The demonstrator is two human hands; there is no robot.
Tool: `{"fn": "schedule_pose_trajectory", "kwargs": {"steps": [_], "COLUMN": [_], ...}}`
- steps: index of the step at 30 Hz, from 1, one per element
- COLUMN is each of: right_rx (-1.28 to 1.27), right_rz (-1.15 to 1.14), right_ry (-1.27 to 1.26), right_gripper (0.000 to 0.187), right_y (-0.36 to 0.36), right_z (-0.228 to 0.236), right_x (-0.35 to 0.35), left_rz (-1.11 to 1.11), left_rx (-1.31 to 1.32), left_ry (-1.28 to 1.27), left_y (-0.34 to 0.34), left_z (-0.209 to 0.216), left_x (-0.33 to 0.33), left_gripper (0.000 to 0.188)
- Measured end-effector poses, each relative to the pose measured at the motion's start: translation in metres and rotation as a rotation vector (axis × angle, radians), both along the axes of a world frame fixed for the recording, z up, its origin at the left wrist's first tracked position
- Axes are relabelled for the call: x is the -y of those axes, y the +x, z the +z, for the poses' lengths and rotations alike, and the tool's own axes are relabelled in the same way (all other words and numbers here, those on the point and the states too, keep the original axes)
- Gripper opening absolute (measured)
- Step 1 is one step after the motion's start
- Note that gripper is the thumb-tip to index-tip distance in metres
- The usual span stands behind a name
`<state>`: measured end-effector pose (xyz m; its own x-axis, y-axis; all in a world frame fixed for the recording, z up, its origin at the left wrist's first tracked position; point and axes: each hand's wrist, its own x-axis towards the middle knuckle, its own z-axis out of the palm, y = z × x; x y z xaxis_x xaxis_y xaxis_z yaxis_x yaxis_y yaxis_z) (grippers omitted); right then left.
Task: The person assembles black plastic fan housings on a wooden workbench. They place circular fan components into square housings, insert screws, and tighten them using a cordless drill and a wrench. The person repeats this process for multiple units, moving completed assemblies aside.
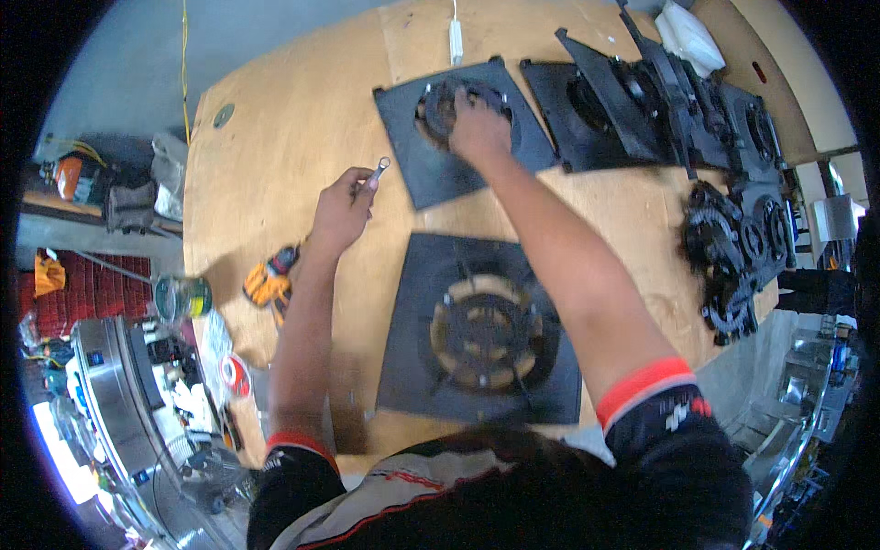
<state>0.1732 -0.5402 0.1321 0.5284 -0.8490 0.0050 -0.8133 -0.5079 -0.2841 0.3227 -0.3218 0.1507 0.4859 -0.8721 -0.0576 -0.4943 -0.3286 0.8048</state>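
Note:
My left hand [341, 213] is closed round a ring spanner [381, 169], with its shiny ring end pointing up and away from me. My right hand [480, 130] reaches to the far black square plate [423, 179]. Its fingers close on a round black burner part [441, 108] over the plate's ring-shaped opening; the fingertips are blurred and partly hidden. Nearer to me lies a second black square plate [403, 367], with a round opening and a burner frame [486, 332] through which the wooden table [302, 119] shows.
An orange-and-black power tool [269, 280] lies by the table's left edge. More black plates [596, 115] lean together at the far right. Several black burner parts [724, 257] are heaped at the right edge. A white cable connector [456, 41] lies at the far edge.

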Motion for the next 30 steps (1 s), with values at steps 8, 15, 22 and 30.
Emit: {"fn": "schedule_pose_trajectory", "kwargs": {"steps": [8, 15, 22, 30], "right_rx": [0.521, 0.649, 0.488, 0.256], "right_rz": [0.542, 0.528, 0.055, 0.152], "right_ry": [0.745, 0.912, 0.651, 0.198], "right_gripper": [0.056, 0.035, 0.029, 0.033], "right_y": [-0.113, -0.256, -0.409, -0.454], "right_z": [0.031, 0.09, 0.012, -0.055], "right_x": [-0.169, -0.243, -0.154, -0.219], "left_rz": [0.337, -0.187, -0.621, -0.397], "left_rx": [-0.448, 0.044, 0.761, 0.705], "left_ry": [-0.355, -0.101, 0.402, 0.501], "left_y": [-0.154, -0.238, -0.264, -0.32], "left_z": [0.047, 0.098, 0.039, 0.044], "left_x": [-0.181, -0.178, -0.186, -0.178], "left_gripper": [0.016, 0.064, 0.082, 0.055]}}
